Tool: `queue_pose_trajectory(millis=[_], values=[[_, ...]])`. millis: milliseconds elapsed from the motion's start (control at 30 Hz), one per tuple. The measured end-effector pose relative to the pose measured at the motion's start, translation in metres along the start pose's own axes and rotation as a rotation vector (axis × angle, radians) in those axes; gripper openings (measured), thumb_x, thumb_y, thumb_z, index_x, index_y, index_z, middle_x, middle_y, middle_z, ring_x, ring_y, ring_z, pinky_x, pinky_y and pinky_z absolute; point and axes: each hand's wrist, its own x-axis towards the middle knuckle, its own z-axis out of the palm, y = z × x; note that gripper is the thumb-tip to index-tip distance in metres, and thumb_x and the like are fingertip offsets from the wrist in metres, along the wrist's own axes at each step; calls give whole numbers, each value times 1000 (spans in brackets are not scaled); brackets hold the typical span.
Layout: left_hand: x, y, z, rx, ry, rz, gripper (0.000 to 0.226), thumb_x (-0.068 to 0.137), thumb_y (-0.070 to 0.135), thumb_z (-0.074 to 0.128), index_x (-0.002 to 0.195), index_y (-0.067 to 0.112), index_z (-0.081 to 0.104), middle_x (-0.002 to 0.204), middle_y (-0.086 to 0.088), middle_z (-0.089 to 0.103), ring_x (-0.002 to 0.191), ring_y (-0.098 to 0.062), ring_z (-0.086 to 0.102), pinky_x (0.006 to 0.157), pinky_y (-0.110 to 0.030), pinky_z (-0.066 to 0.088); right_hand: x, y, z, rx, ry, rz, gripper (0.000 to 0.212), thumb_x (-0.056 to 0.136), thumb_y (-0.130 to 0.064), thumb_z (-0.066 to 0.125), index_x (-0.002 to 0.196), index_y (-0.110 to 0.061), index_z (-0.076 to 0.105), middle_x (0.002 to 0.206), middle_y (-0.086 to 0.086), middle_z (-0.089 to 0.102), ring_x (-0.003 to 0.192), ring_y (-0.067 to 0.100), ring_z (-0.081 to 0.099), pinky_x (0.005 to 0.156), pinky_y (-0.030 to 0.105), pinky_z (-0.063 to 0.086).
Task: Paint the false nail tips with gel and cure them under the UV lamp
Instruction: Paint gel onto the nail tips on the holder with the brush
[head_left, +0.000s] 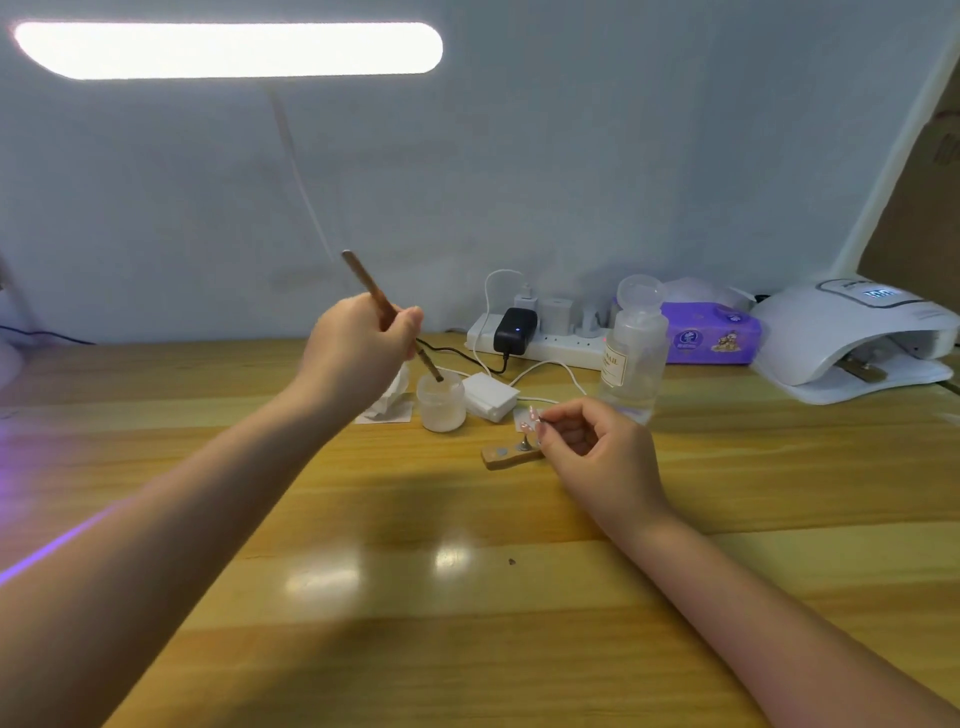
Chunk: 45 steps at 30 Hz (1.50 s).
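Above the wooden table (467, 597), the left hand (358, 348) grips a brown brush (387, 312) with curled fingers, and the brush tip dips into a small frosted jar (441, 402) just below and to the right of this grip. The right hand (597, 447) pinches a thin stick with a pink nail tip (531, 418) at its end. Just under this pinch lies a small wooden holder (511, 456). Far to the right of both hands stands the white UV lamp (852, 343), with another holder inside its opening.
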Motion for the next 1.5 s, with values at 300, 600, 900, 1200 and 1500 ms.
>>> queue_pose_trajectory(millis=[300, 600, 900, 1200, 1500], values=[[30, 9, 30, 281, -343, -61, 27, 100, 31, 53, 96, 10, 68, 84, -3, 68, 77, -17, 62, 63, -25, 44, 0, 0, -1, -31, -3, 5, 5, 83, -8, 70, 87, -12, 70, 76, -2, 69, 71, 6, 62, 65, 16, 52], [25, -1, 30, 320, -388, -68, 28, 99, 33, 54, 94, 11, 71, 88, -4, 71, 85, -20, 66, 78, -35, 53, 0, -2, -1, -23, -9, 10, 4, 84, -9, 69, 87, -12, 69, 76, 0, 69, 72, 6, 62, 65, 18, 53], [19, -8, 34, 300, -272, -21, 28, 99, 36, 54, 93, 14, 71, 87, -1, 72, 78, -17, 64, 57, -27, 41, 0, -2, -1, -39, -8, 20, 5, 84, -9, 69, 87, -12, 69, 77, 2, 69, 73, 9, 62, 67, 22, 54], [17, -17, 32, 171, -167, -19, 27, 97, 36, 57, 83, 18, 71, 80, 5, 71, 71, -8, 62, 57, -24, 42, 0, -2, -1, -42, -19, 7, 8, 84, -8, 69, 86, -16, 68, 76, -2, 67, 74, 6, 61, 64, 15, 52], [0, -19, 14, -490, 114, -176, 21, 90, 29, 66, 75, 16, 73, 66, 6, 73, 57, -4, 61, 58, -23, 49, -1, 0, 0, -36, -18, 21, 5, 83, -10, 70, 86, -13, 70, 76, -1, 69, 72, 6, 61, 63, 14, 51]])
